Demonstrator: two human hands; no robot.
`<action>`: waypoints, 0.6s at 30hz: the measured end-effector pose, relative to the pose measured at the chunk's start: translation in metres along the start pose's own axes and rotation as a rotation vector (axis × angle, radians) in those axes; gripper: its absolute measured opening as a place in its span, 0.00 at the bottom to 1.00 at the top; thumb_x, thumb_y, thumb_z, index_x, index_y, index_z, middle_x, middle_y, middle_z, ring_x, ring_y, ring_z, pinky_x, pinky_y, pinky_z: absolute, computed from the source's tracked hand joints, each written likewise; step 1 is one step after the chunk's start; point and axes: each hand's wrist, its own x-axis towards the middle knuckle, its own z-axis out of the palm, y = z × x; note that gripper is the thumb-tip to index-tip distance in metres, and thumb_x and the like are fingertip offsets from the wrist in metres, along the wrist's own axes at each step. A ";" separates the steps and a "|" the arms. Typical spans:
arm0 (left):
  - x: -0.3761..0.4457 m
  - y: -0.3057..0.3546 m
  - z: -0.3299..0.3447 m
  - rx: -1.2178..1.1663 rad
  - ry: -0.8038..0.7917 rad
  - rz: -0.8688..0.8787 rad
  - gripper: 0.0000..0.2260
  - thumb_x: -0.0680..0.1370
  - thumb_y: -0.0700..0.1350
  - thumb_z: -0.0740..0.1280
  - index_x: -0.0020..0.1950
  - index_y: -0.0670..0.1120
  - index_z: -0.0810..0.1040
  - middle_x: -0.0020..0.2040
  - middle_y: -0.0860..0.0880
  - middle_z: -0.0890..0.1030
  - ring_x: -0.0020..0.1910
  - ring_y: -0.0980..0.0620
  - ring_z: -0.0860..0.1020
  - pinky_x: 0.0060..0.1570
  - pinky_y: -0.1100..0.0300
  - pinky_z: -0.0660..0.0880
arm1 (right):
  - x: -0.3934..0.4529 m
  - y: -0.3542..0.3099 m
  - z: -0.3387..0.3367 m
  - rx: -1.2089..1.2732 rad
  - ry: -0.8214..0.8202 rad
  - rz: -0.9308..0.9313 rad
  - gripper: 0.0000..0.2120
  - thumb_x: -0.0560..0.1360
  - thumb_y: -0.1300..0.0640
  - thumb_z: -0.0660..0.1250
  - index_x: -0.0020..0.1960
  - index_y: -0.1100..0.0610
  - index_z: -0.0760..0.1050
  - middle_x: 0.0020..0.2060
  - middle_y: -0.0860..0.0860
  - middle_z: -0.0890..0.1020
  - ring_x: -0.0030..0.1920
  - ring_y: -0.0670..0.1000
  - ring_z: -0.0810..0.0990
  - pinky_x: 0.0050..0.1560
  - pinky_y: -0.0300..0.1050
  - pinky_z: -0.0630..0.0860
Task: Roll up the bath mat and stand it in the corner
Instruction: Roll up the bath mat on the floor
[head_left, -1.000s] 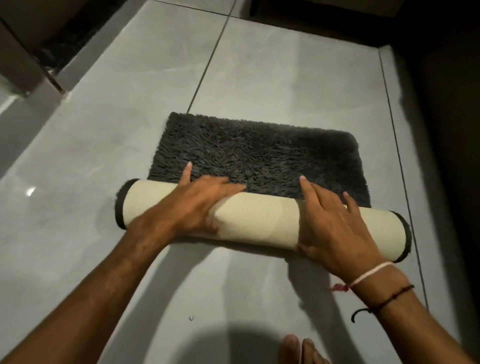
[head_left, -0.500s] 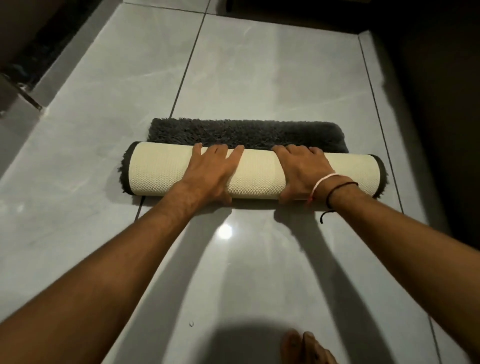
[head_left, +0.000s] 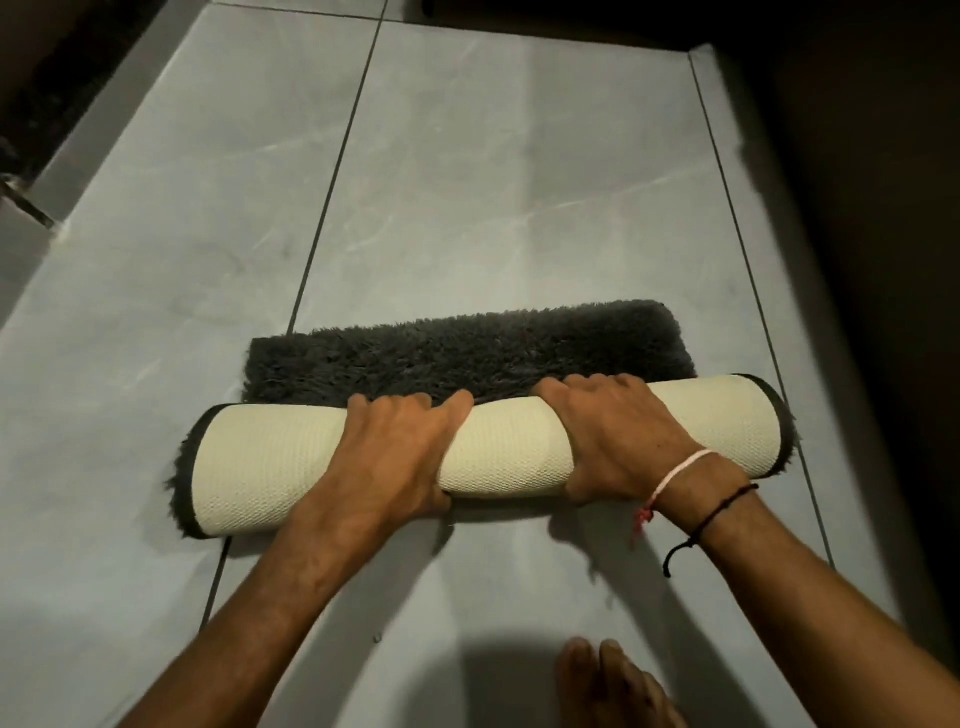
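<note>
The bath mat (head_left: 514, 447) lies on the grey tiled floor, mostly rolled into a thick cylinder with its cream woven backing outward. A short strip of its dark grey shaggy pile (head_left: 467, 353) still lies flat beyond the roll. My left hand (head_left: 400, 452) wraps over the roll left of centre, fingers curled over the far side. My right hand (head_left: 618, 431) grips the roll right of centre in the same way, with a white and a black cord on its wrist. Both hands press on the roll.
Large grey floor tiles (head_left: 493, 182) with dark grout lines stretch ahead. A dark wall (head_left: 857, 260) runs along the right side and meets the far wall in a corner at the top right. A bare foot (head_left: 613, 686) shows at the bottom edge.
The roll has advanced away from me over the mat, growing thicker, and the flat shaggy part has shrunk to a short strip. Both hands stayed on the roll.
</note>
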 end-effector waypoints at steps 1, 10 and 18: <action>0.003 -0.003 -0.005 -0.034 -0.014 0.006 0.34 0.63 0.59 0.76 0.65 0.56 0.66 0.56 0.48 0.81 0.53 0.42 0.80 0.55 0.43 0.73 | -0.001 0.000 -0.002 0.001 0.009 0.011 0.43 0.63 0.44 0.78 0.74 0.49 0.64 0.66 0.52 0.75 0.68 0.57 0.74 0.75 0.61 0.65; 0.029 -0.030 -0.030 -0.322 0.260 -0.012 0.37 0.77 0.47 0.71 0.80 0.58 0.54 0.78 0.45 0.64 0.76 0.43 0.64 0.75 0.41 0.62 | 0.028 0.012 -0.013 0.064 0.470 0.095 0.25 0.76 0.54 0.66 0.73 0.53 0.69 0.71 0.56 0.76 0.73 0.58 0.73 0.78 0.63 0.61; 0.077 -0.015 -0.005 0.093 0.238 -0.114 0.59 0.65 0.63 0.78 0.80 0.48 0.41 0.79 0.36 0.57 0.78 0.37 0.56 0.73 0.28 0.53 | 0.063 0.030 -0.017 0.460 0.701 0.123 0.17 0.78 0.61 0.65 0.66 0.59 0.78 0.68 0.58 0.77 0.69 0.55 0.74 0.71 0.40 0.69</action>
